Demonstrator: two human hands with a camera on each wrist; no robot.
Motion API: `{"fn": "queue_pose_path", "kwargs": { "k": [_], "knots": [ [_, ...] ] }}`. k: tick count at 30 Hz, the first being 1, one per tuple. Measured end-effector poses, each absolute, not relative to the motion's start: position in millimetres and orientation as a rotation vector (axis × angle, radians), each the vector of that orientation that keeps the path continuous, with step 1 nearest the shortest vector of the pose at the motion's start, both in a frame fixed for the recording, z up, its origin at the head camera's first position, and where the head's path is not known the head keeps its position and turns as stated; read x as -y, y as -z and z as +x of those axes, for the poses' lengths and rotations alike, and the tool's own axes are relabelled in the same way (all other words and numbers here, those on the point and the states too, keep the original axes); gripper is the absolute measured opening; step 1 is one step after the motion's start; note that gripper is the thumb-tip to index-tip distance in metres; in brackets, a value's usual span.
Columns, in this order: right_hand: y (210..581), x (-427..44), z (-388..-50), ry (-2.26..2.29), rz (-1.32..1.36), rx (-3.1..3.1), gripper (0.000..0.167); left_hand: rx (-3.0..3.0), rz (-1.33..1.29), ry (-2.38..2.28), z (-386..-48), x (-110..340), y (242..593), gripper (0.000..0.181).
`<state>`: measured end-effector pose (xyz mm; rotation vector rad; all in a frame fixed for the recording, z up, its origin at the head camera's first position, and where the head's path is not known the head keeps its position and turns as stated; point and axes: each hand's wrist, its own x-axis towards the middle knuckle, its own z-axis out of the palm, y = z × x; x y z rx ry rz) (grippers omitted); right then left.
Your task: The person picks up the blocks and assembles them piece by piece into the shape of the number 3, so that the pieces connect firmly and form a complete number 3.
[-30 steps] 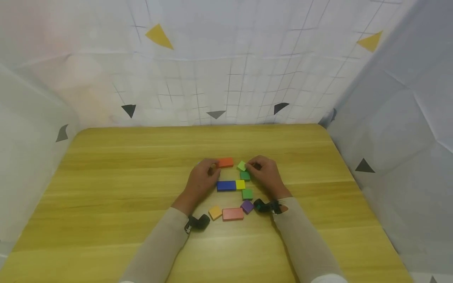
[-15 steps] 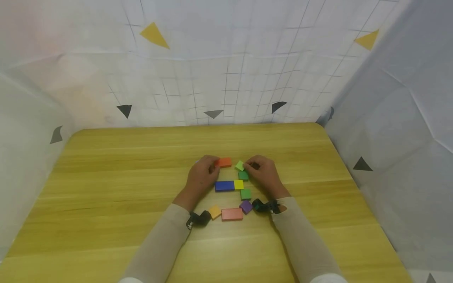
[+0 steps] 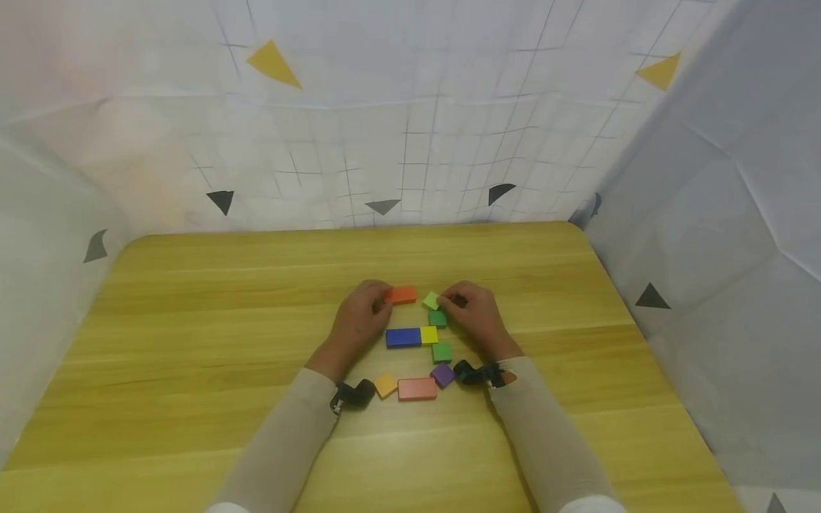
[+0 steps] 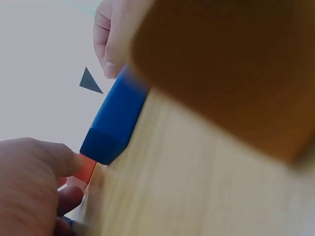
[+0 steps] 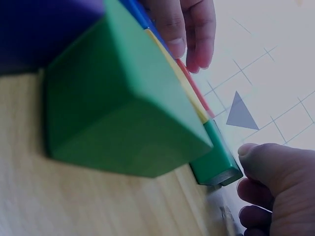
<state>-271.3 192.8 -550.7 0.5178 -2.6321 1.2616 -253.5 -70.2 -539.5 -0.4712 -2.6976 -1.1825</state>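
Observation:
In the head view my left hand (image 3: 358,317) pinches the left end of a flat red-orange block (image 3: 402,295). Across from it, the fingertips of my right hand (image 3: 477,313) hold the right corner of a small light green block (image 3: 430,301), which lies turned at an angle. Just below that is a dark green block (image 3: 437,319). A blue block (image 3: 403,338) lies end to end with a yellow block (image 3: 429,335). The left wrist view shows my thumb and fingers around the red-orange block's end (image 4: 85,168); in the right wrist view the light green block cannot be made out.
Nearer me lie a green block (image 3: 441,352), a tilted purple block (image 3: 442,375), a pink block (image 3: 417,389) and an orange block (image 3: 385,385). The wooden table (image 3: 192,342) is bordered by pale patterned cloth (image 3: 359,142) at the back and sides.
The whole head view shifts slightly, so everything appears a little further left. Both hands stay at the same two blocks, and the layout looks the same.

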Motion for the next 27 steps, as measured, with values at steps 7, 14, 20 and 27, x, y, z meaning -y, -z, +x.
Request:
{"fn": "queue_pose_path", "kwargs": {
  "k": [7, 14, 20, 27],
  "knots": [
    [552.7, -193.0, -271.8, -1.259, 0.504, 2.626, 0.01, 2.743, -0.473, 1.15, -257.6, 71.4, 543.7, 0.03],
    [552.3, -192.7, -271.2, -1.268, 0.51, 2.628, 0.01, 2.744, -0.473, 1.144, -258.5, 70.7, 543.6, 0.027],
    [551.8, -192.4, -272.2, -1.263, 0.515, 2.628, 0.009, 2.741, -0.502, 1.123, -261.8, 70.3, 544.7, 0.027],
    [550.1, -191.9, -270.9, -1.265, 0.517, 2.636, 0.011, 2.763, -0.514, 1.131, -262.5, 70.4, 545.1, 0.027]
  ]
}}
